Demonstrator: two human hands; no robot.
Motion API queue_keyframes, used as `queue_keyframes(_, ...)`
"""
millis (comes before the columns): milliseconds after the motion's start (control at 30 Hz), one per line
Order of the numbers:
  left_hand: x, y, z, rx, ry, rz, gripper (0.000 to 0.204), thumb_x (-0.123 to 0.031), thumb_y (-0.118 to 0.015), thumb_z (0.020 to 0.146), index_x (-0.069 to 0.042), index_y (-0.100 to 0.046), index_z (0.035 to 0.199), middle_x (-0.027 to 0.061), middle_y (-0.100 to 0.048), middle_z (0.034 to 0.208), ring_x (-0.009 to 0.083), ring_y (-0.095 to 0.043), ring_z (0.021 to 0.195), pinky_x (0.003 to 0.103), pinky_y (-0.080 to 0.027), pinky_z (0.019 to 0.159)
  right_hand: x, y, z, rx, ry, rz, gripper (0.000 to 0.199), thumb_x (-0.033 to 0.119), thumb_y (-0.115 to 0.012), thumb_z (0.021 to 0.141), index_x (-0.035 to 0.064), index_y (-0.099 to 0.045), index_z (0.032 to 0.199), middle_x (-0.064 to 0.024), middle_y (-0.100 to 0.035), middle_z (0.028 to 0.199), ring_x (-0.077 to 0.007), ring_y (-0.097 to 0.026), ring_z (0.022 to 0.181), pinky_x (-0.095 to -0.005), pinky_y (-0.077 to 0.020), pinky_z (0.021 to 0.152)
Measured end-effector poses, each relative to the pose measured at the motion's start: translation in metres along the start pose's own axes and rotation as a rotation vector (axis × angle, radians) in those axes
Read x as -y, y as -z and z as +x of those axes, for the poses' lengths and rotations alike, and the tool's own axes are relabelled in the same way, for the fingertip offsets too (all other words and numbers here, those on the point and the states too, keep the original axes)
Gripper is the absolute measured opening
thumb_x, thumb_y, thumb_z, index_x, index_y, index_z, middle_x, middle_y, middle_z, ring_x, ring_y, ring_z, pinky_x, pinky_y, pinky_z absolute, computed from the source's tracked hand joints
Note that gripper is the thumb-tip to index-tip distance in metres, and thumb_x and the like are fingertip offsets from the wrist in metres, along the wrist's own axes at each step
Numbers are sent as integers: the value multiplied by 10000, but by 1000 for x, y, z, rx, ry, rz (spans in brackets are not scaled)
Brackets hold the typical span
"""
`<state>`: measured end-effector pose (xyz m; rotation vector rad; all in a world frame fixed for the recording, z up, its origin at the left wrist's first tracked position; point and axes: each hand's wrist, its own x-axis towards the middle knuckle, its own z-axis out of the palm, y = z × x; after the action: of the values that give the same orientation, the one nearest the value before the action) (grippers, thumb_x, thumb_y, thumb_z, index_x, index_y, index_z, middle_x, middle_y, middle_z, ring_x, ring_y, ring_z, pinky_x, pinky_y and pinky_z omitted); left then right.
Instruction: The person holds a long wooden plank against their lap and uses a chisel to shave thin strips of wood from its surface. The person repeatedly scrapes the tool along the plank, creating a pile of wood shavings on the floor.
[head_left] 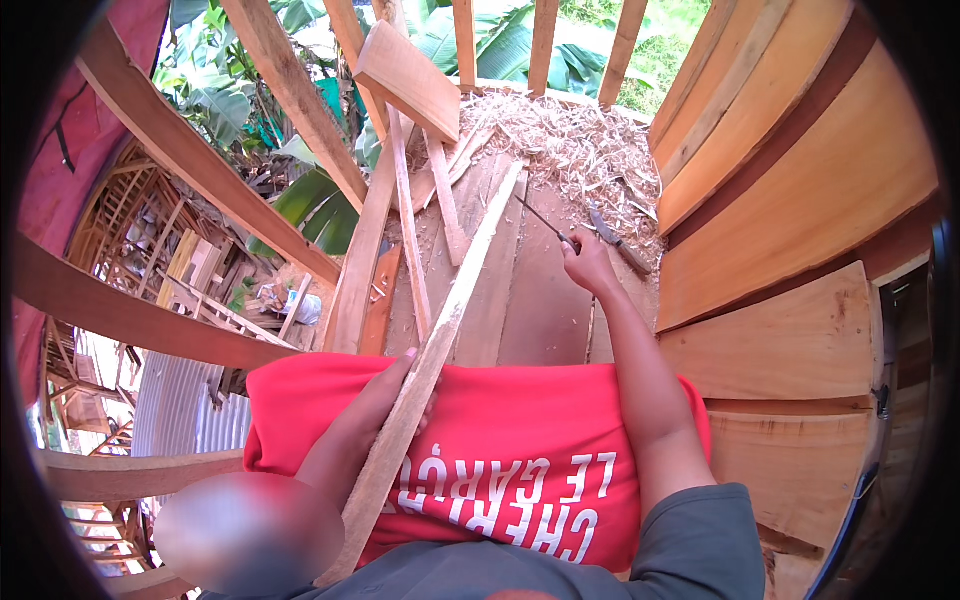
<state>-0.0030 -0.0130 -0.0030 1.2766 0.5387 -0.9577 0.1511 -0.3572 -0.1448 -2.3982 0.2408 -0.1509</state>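
Observation:
A long, pale wooden strip (460, 300) slants from beside my body at the lower left to the plank floor ahead. My left hand (398, 385) is wrapped around it above my lap, its fingers partly hidden behind the wood. To the right, my right hand (588, 262) grips the dark handle of a knife (540, 217). Its thin blade points forward and left, apart from the strip. Near that hand, a second bladed tool with a wooden handle (622, 243) lies on the floor. Red cloth (520, 410) with white print covers my lap.
Curly shavings (585, 140) are heaped at the far end of the plank floor (540, 300). A thick board (410, 80) leans at the far left among narrower pieces. Upright slats (290, 90) line the left and far sides; a plank wall (800, 180) stands close on the right.

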Motion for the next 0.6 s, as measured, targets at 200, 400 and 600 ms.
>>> queue_keyframes(200,6,10,7,43,-7,-3,544,-553,-320,1040,-65,-551,972,26,-514,615,135,-510,463,252,-441,429,8,-8,-10,112,-56,135,276,244,-625,924,5,-669,1055,-207,-696,922,-332,-679,882,-422,-511,814)
queue_keyframes(400,4,8,11,39,1,-11,552,-567,-320,1037,-66,-533,948,28,-483,599,144,-490,451,263,-412,411,17,-6,-18,149,-71,199,298,248,-626,924,-5,-672,1075,-210,-700,957,-334,-681,900,-413,-515,826)
queue_keyframes(600,1,4,13,104,-20,-42,556,-569,-330,1033,-67,-551,945,34,-507,615,142,-502,458,256,-436,423,28,-5,-21,187,-55,270,297,233,-618,928,-21,-670,1071,-241,-694,975,-357,-678,936,-431,-511,832)
